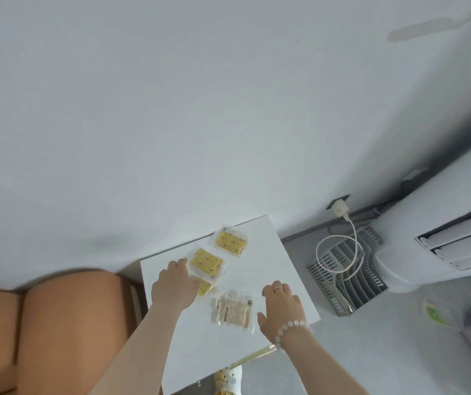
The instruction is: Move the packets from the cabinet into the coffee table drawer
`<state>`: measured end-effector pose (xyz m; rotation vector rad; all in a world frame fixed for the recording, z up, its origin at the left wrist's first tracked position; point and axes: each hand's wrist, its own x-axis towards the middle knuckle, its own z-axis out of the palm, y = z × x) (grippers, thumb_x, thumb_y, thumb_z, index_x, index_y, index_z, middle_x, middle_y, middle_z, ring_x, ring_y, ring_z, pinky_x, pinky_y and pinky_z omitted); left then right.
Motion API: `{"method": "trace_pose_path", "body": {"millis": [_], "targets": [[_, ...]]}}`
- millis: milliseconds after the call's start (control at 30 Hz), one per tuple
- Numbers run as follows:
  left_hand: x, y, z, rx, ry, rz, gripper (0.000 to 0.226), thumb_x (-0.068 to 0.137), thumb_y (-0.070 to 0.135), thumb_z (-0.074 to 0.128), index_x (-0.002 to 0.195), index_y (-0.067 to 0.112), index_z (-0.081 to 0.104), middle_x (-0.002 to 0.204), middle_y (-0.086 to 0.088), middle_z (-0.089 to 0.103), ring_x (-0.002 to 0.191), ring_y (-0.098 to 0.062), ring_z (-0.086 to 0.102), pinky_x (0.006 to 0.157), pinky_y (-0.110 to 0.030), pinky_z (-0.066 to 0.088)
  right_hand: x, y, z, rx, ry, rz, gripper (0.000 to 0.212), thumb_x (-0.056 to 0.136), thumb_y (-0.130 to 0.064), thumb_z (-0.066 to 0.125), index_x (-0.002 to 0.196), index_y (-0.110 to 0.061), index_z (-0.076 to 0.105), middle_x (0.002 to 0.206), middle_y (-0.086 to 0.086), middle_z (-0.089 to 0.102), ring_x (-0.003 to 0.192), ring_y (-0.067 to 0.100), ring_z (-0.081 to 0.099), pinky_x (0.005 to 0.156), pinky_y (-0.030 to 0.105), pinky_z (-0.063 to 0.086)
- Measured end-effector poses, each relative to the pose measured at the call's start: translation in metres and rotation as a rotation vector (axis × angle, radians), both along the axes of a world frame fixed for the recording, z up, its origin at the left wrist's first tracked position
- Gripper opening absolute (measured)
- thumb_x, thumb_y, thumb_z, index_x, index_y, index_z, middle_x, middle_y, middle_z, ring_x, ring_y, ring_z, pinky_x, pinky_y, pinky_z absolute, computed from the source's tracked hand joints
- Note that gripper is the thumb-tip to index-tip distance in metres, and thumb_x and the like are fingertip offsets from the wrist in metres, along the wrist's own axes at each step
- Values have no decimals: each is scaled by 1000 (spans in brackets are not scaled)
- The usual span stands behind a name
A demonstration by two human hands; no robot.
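Two hands: I see both above the flat white cabinet top (285,252).
Right hand (281,305): fingers spread, holding nothing, just right of the clear packet of beige sticks (233,309).
Left hand (173,285): fingers curled onto the middle yellow plastic packet (206,262).
Far yellow packet (230,241): lying apart.

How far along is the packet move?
Done: nothing visibly; no drawer in view. In hand: left hand touches the middle yellow packet, grip unclear; right hand open beside the beige packet. Left: those, plus the far yellow packet, lie on the cabinet top.
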<state>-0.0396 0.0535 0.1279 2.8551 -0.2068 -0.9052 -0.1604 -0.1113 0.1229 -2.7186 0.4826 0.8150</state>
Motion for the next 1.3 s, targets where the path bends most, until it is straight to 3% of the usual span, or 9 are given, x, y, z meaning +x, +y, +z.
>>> {"method": "trace_pose_path", "body": {"millis": [200, 333, 433, 600, 733, 933, 1100, 1200, 1300], "targets": [[31, -19, -50, 34, -8, -167, 66, 88, 39, 56, 144, 18, 26, 138, 1, 38, 121, -20, 42, 90, -28, 40, 25, -1, -48, 76, 72, 3, 46, 92, -33, 49, 133, -17, 35, 136, -1, 34, 128, 16, 33, 101, 27, 34], [44, -21, -102, 67, -63, -229, 78, 84, 42, 60, 146, 19, 20, 146, 3, 30, 124, -18, 40, 90, -25, 38, 46, -13, -95, 96, 49, 22, 64, 89, -44, 53, 141, -19, 27, 141, -2, 29, 132, 16, 29, 105, 27, 30], [49, -20, -136, 146, -78, -285, 96, 79, 46, 66, 150, 16, 9, 155, -1, 14, 137, -21, 26, 103, -30, 31, 59, -10, -133, 95, 93, 69, 84, 82, -54, 58, 146, -17, 18, 146, 1, 24, 135, 18, 26, 107, 29, 30], [65, -30, -179, 288, -51, -378, 128, 65, 62, 73, 150, 16, -11, 158, -6, -13, 146, -30, -7, 117, -46, 1, 65, 3, -182, 72, 199, 177, 108, 69, -65, 68, 146, -12, 13, 145, 5, 23, 133, 21, 27, 104, 33, 32], [69, -42, -202, 319, -14, -447, 138, 59, 61, 77, 149, 16, -17, 157, -9, -20, 145, -33, -14, 116, -51, -1, 64, 5, -205, 36, 178, 249, 99, 73, -63, 66, 142, -9, 19, 138, 6, 31, 124, 22, 35, 98, 33, 34], [71, -41, -221, 380, -23, -515, 118, 69, 46, 77, 150, 16, -4, 157, -11, 0, 143, -30, 18, 116, -51, 6, 70, -1, -220, 44, 153, 290, 74, 79, -57, 60, 131, -9, 37, 134, 7, 36, 121, 22, 37, 96, 32, 33], [73, -39, -219, 378, -1, -577, 110, 75, 37, 70, 151, 15, -6, 157, -13, 0, 139, -30, 26, 118, -45, 1, 90, -28, -213, 49, 139, 268, 49, 86, -51, 57, 116, -14, 44, 114, 1, 56, 107, 19, 53, 91, 28, 33], [73, -35, -219, 340, -15, -602, 104, 77, 30, 66, 151, 14, -6, 157, -14, 4, 134, -29, 35, 118, -42, 0, 119, -53, -201, 24, 147, 178, 45, 87, -44, 60, 116, -15, 45, 111, 0, 59, 103, 19, 58, 84, 25, 35], [75, -33, -220, 308, -54, -591, 95, 80, 25, 61, 151, 14, -1, 157, -14, 9, 128, -28, 43, 118, -40, 3, 156, -69, -197, 7, 186, 144, 32, 85, -36, 62, 106, -13, 57, 106, 2, 61, 100, 23, 60, 80, 27, 41]]}}
